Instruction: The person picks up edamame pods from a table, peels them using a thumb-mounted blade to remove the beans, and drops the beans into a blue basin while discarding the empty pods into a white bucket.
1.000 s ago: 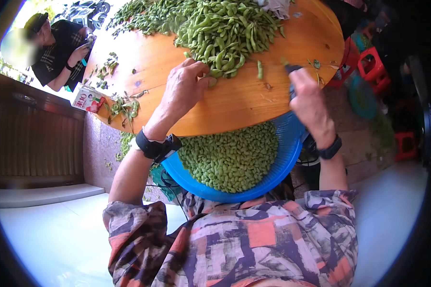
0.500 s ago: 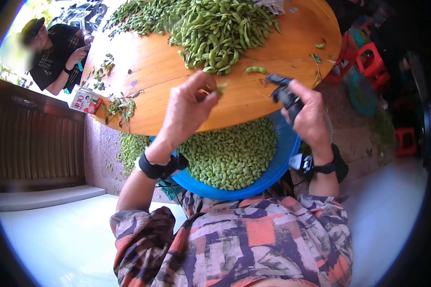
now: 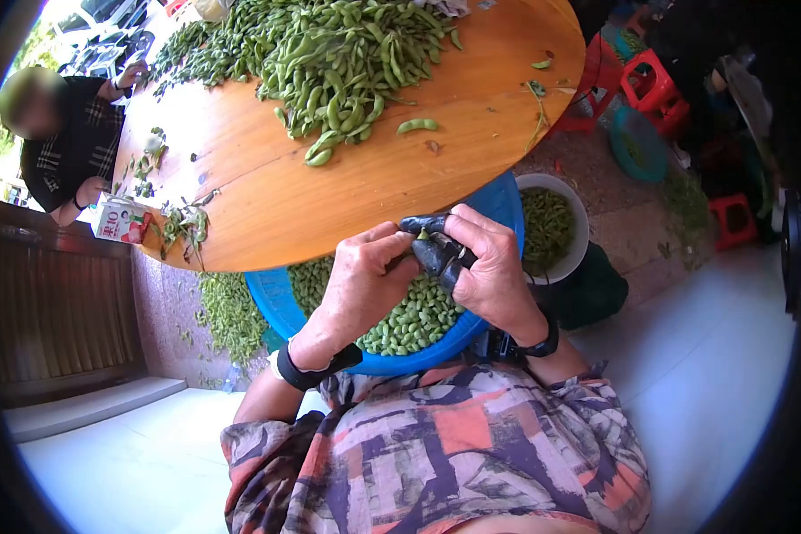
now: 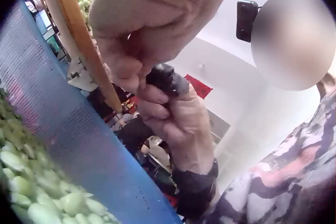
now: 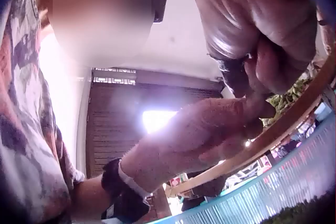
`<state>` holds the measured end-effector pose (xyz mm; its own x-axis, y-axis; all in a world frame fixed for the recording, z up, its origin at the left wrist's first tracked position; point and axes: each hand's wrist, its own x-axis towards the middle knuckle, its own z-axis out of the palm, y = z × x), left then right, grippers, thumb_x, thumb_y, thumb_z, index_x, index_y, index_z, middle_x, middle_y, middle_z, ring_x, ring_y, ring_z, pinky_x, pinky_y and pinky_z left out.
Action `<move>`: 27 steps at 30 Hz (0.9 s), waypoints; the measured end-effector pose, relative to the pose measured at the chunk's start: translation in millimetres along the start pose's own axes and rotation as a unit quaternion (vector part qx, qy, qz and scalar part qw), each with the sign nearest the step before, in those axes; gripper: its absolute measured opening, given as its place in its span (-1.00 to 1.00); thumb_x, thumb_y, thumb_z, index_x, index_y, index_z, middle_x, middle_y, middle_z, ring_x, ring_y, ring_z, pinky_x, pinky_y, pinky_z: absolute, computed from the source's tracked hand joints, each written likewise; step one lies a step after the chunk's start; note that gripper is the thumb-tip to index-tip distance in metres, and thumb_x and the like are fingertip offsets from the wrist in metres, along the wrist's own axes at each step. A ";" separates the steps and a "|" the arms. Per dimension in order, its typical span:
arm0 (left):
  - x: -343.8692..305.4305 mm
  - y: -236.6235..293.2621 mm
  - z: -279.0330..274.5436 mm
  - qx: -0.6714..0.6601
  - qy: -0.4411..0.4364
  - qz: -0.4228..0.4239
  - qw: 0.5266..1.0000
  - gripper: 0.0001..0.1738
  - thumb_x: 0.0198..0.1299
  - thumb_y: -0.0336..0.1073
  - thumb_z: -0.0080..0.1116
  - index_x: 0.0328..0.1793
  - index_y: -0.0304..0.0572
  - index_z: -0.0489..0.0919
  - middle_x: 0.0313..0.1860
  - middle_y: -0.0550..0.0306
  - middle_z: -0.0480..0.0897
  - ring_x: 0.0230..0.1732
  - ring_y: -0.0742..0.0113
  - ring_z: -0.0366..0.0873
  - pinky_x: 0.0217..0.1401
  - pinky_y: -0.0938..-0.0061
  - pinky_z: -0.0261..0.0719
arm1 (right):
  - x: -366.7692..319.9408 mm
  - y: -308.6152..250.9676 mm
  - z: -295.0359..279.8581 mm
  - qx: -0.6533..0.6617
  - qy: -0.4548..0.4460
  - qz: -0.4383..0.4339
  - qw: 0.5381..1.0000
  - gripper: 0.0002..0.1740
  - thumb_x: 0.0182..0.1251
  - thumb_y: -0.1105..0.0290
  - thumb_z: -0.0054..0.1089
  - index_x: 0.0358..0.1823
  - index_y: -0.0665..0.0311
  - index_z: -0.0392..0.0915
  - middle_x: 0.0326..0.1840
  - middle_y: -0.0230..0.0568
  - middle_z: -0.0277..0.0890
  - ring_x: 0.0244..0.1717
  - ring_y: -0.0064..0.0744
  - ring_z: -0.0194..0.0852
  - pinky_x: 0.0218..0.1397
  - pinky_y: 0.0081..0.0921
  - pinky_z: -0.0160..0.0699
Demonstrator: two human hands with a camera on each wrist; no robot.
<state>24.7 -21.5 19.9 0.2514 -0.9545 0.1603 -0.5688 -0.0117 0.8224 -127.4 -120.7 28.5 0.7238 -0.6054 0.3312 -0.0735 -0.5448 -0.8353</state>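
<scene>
In the head view my two hands meet above a blue plastic basket (image 3: 270, 301) of shelled green soybeans (image 3: 409, 326), just below the table's near edge. My left hand (image 3: 358, 278) pinches a green soybean pod, mostly hidden by fingers. Black finger covers (image 3: 432, 254) wrap the thumb and index finger of my right hand (image 3: 497, 278), which pinches the pod's green tip (image 3: 424, 234) between them. The left wrist view has both hands' fingertips touching. On the wooden table (image 3: 472, 156) lie a heap of soybean pods (image 3: 347, 76) and one loose pod (image 3: 417, 125).
A milk carton (image 3: 116, 222) and leafy scraps (image 3: 187, 230) sit at the table's left edge, near another person (image 3: 71, 142). To the right stand a white bowl (image 3: 581, 212) of green pods, a teal basket (image 3: 639, 147) and red stools (image 3: 654, 89). Green husks (image 3: 227, 311) litter the floor.
My left hand has lifted a pod from the heap's edge and brought it over the basket. My right hand has come in from the table's right side to meet it. The loose pod has turned sideways.
</scene>
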 end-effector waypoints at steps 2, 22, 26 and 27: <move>-1.2 2.9 -2.5 -0.092 -0.056 -0.045 0.993 -0.77 0.11 -0.65 0.14 -0.10 -0.37 0.63 -0.45 0.16 0.57 -0.53 0.48 0.59 -0.52 0.58 0.51 | 0.5 1.8 -0.8 -0.017 -0.005 -0.011 1.000 -0.64 0.16 0.55 0.26 0.04 0.31 0.62 -0.30 -0.10 0.50 -0.29 -0.20 0.57 -0.25 -0.42 0.50; -28.3 -3.2 12.1 -0.382 -0.063 -0.202 0.900 -0.84 0.38 -0.35 0.14 -0.16 -0.32 0.63 -0.55 0.22 0.57 -0.59 0.58 0.44 -0.60 0.67 0.32 | -13.2 4.0 -13.0 0.228 -0.120 0.153 0.954 -0.78 0.22 0.51 0.17 -0.11 0.44 0.56 -0.36 -0.22 0.38 -0.32 -0.47 0.39 -0.22 -0.53 0.38; -31.2 -12.7 10.6 -0.482 -0.116 -0.211 0.842 -0.78 0.33 -0.27 0.21 -0.24 -0.32 0.63 -0.63 0.23 0.52 -0.66 0.57 0.37 -0.62 0.64 0.22 | -17.0 15.3 -13.6 0.291 -0.163 0.175 0.926 -0.72 0.37 0.37 0.01 -0.07 0.41 0.59 -0.52 -0.37 0.37 -0.50 -0.64 0.33 -0.43 -0.63 0.30; -33.3 -15.9 11.1 -0.482 -0.117 -0.212 0.842 -0.78 0.33 -0.27 0.21 -0.24 -0.32 0.63 -0.63 0.23 0.52 -0.66 0.57 0.37 -0.62 0.64 0.22 | -19.2 19.1 -13.7 0.354 -0.189 0.204 0.893 -0.68 0.42 0.33 -0.07 -0.05 0.39 0.60 -0.58 -0.43 0.35 -0.57 -0.70 0.29 -0.51 -0.67 0.24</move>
<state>16.7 7.1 -4.5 0.0463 -0.9591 -0.2794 0.4617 -0.2274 0.8574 -152.1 -127.4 12.2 0.9254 -0.3584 -0.1234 -0.0283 0.2594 -0.9654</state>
